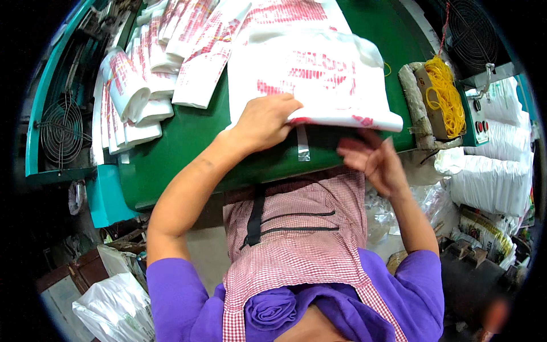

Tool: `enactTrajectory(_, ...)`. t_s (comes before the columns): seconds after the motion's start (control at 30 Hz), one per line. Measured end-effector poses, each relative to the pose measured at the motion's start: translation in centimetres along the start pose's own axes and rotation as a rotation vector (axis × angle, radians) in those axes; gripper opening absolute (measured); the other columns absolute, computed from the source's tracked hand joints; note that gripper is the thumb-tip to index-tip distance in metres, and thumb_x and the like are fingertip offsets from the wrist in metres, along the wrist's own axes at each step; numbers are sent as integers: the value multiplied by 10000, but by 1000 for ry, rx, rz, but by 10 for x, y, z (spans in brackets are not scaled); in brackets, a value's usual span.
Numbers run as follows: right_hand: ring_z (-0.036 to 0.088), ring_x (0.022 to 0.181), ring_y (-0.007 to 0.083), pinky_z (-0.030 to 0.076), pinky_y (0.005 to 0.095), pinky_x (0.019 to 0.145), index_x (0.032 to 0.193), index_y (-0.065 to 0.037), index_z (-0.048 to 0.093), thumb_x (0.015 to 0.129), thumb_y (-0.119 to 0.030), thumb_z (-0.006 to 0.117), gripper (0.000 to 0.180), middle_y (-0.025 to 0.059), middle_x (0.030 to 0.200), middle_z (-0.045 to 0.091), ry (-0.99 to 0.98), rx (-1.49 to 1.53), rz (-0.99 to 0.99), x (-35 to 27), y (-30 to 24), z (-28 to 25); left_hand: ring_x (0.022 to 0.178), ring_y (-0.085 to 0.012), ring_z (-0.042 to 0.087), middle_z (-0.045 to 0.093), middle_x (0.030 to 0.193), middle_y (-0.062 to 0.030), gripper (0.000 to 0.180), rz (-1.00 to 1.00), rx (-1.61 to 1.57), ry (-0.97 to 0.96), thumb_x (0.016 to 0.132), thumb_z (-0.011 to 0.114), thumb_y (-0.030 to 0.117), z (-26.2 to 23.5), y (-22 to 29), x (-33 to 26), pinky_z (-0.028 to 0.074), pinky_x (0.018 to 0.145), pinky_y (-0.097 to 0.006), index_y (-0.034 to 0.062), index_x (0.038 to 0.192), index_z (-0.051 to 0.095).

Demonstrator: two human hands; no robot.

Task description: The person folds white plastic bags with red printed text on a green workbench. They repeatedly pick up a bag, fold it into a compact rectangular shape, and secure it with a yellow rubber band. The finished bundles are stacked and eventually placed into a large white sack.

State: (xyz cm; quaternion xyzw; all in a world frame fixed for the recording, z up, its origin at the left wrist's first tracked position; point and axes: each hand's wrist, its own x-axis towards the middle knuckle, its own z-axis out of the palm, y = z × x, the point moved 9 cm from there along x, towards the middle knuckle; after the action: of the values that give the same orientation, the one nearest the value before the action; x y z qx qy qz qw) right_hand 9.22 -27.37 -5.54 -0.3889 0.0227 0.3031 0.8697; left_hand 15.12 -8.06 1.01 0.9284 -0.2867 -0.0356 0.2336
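A stack of white plastic bags with red print (pixel 319 74) lies on the green work table, its near edge folded into a thick roll. My left hand (pixel 265 121) is closed on the left part of that near edge, the fingers pressing on the plastic. My right hand (pixel 373 159) is just below the roll's right end, apart from it as far as I can see. Its fingers are spread and somewhat blurred, with nothing visible in them. Between my hands, a short clear strip (pixel 303 143) sticks out from under the bags over the green surface.
Folded bundles of printed bags (pixel 134 85) are heaped at the left of the green table (pixel 194 154). On its right edge stands a box of yellow ties (pixel 444 97) beside a control box with red buttons (pixel 481 126). Packed white bags (pixel 490 176) are stacked further right.
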Motion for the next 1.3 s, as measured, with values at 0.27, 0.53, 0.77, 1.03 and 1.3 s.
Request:
enactTrajectory(0.27, 543, 1178, 299, 414, 402, 1023, 1280, -4, 486, 805, -5, 634, 497, 133, 1308, 531, 33, -985, -286, 5, -50, -8, 1360, -424, 253, 363, 1450, -154, 323, 133, 13, -387, 651, 684, 104, 7, 12, -47, 231, 1033, -642, 104, 974, 680)
enactTrajectory(0.53, 316, 1372, 263, 324, 391, 1105, 1327, -273, 482, 795, 43, 513, 619, -4, 1485, 350, -585, -2166, -572, 13, -43, 34, 1057, -273, 557, 579, 1090, -76, 326, 381, 385, -184, 603, 686, 74, -33, 61, -17, 459, 876, -384, 112, 915, 599)
enactTrajectory(0.77, 428, 1291, 311, 362, 410, 1042, 1263, -72, 551, 834, -296, 450, 494, 110, 1304, 545, -571, -1714, -199, 0, -68, 38, 1149, -291, 532, 575, 1242, -141, 338, 194, 131, -494, 644, 612, 72, 10, 31, 2, 387, 943, -511, 69, 979, 658)
enactTrajectory(1.03, 460, 1202, 389, 357, 433, 1022, 1066, 37, 575, 727, -427, 712, 590, 223, 1375, 421, -296, -2104, -354, -33, -32, 90, 986, -366, 599, 604, 1122, -219, 329, 173, 111, -448, 677, 625, 100, 23, 71, -41, 491, 781, -427, 5, 988, 578)
enactTrajectory(1.3, 600, 717, 274, 469, 366, 663, 960, -6, 609, 826, -269, 665, 300, 164, 787, 623, 156, -1505, -124, 20, -77, 1, 709, -335, 611, 606, 736, -134, 168, -96, 263, -119, 846, 623, 227, -12, -32, 6, 474, 636, -444, 71, 897, 584)
